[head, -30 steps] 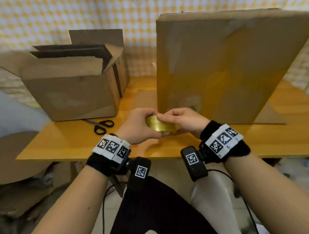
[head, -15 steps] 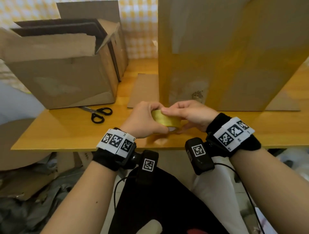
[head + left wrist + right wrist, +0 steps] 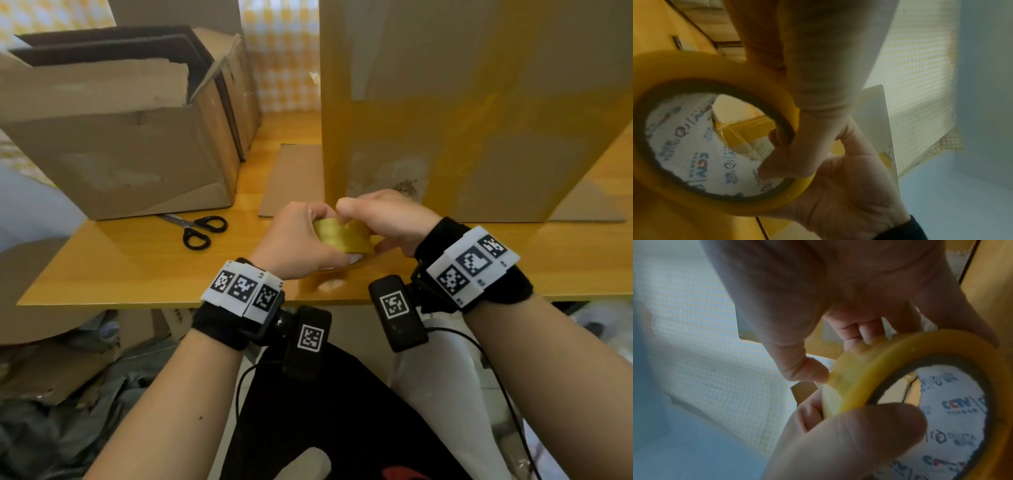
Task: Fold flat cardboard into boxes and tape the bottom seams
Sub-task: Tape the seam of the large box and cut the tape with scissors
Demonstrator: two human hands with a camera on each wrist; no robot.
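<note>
Both hands grip a glossy yellow tape roll ring

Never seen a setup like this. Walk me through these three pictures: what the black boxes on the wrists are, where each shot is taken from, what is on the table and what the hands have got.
No machine here: a person works with bare hands, wearing cameras. The wide picture comes from a head camera looking down. The black boxes strapped at each wrist are cameras too, and the two close, blurry pictures look along each hand.

The left hand grips a roll of yellow tape. The right hand pinches at its rim, perhaps looking for the tape's loose end.

On the wooden table lie black-handled scissors. An open cardboard box stands at the left, and a tall cardboard box stands upright just behind the hands.
</note>
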